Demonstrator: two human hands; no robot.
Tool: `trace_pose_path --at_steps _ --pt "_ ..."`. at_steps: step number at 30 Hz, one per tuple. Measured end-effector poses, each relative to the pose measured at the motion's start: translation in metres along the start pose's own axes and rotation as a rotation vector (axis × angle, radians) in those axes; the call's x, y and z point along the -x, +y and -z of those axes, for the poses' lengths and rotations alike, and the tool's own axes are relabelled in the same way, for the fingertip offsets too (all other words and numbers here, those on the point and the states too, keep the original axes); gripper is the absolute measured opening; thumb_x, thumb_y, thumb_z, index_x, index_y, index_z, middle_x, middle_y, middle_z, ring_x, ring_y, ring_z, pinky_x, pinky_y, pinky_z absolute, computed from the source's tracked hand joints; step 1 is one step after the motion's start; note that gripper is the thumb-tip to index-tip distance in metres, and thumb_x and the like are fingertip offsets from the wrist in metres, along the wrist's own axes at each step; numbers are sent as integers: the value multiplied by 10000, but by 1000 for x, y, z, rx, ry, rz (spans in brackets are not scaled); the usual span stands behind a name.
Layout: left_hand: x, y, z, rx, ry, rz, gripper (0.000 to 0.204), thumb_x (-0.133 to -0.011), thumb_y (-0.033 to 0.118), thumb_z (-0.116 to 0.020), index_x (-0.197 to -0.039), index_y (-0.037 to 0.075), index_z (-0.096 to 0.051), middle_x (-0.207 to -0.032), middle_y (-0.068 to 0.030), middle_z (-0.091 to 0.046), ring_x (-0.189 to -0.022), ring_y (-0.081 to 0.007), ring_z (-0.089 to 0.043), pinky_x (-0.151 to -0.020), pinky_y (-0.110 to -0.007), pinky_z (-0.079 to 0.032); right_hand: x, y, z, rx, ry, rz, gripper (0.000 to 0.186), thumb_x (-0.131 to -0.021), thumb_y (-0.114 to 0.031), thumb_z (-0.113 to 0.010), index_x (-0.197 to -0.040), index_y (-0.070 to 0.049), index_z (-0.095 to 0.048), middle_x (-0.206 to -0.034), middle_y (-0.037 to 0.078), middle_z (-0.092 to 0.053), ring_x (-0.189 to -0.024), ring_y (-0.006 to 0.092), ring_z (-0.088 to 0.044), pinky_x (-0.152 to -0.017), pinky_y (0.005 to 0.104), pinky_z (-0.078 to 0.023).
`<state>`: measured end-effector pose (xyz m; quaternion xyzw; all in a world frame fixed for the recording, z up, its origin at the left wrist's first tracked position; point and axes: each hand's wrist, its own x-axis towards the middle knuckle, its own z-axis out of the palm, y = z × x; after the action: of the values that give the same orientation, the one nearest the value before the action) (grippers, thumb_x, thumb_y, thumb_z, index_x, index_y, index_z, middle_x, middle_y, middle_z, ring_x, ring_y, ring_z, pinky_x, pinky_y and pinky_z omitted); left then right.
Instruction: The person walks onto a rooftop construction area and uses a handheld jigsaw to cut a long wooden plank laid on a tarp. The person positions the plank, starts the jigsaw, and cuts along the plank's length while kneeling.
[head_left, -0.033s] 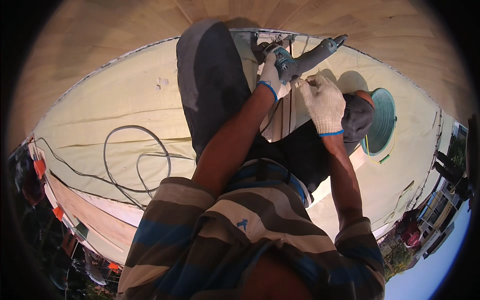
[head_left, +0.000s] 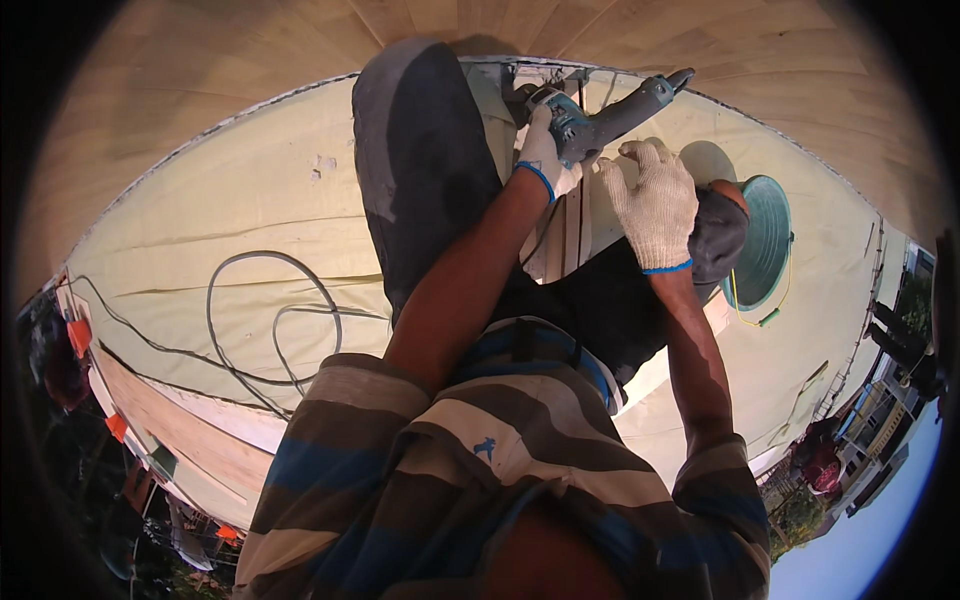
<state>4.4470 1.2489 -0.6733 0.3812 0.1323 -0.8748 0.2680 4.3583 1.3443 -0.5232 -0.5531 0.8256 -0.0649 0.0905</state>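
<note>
On the cream sheet (head_left: pixel 150 230), the teal bucket (head_left: pixel 772 238) sits toward the right edge, and the teal-and-grey handheld power tool (head_left: pixel 625 115) is positioned at the far edge. The gloved left hand (head_left: pixel 545 158) grips the tool body; the gloved right hand (head_left: pixel 660 205) is loosely open just beside it, apparently unloaded. The tool is secured one-handed; finished and remaining work cannot be determined.

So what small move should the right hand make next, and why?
Probably bring the right hand onto the tool as well: only the left hand seems to grip it, while the right, apparently empty, hovers beside it.
</note>
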Motion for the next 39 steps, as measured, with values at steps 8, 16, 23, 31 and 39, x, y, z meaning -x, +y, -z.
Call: trace_pose_path --at_steps 8,16,23,31,39 --pt "-7 4 -3 -38 -56 106 657 -1086 608 -405 -1392 40 -530 -1354 -225 -618 -1218 -382 -661 -1001 -544 -604 -79 50 7 601 -56 683 616 -778 -242 -837 -1356 -202 -628 -1246 60 -667 -1225 276 -607 -1255 567 -267" --pt "4 -4 6 200 -56 -25 876 -997 792 -338 -1494 82 -467 -1479 -176 -532 -1337 -356 -575 -1113 -537 -505 -89 54 -11 239 -264 516 358 -810 -313 -744 -1109 -117 -729 -897 161 -751 -898 379 -728 -833 478 -581" --pt "21 -13 -15 -14 -240 -96 915 -999 819 -202 -1536 114 -428 -1523 -148 -502 -1419 -362 -469 -1189 -582 -362 -48 34 -25 -157 -319 -24 580 -840 -600 -684 -1137 -111 -781 -1036 210 -761 -1016 411 -714 -892 466 -558" --pt "3 -28 -19 -423 -339 -194 639 -1031 681 -501 -1405 165 -552 -1279 -56 -610 -1154 -189 -605 -1004 -389 -505 -59 40 -48 -632 -333 -437 595 -842 -526 -764 -1047 33 -757 -825 118 -733 -758 210 -686 -691 346 -522" --pt "19 -28 -34 -639 -92 -264 540 -1031 637 -536 -1262 153 -600 -876 35 -519 -702 -74 -442 -619 -249 -395 -47 28 -53 -1538 -241 -648 313 -917 -220 -783 -1133 -1 -728 -965 72 -744 -795 181 -710 -685 317 -571"
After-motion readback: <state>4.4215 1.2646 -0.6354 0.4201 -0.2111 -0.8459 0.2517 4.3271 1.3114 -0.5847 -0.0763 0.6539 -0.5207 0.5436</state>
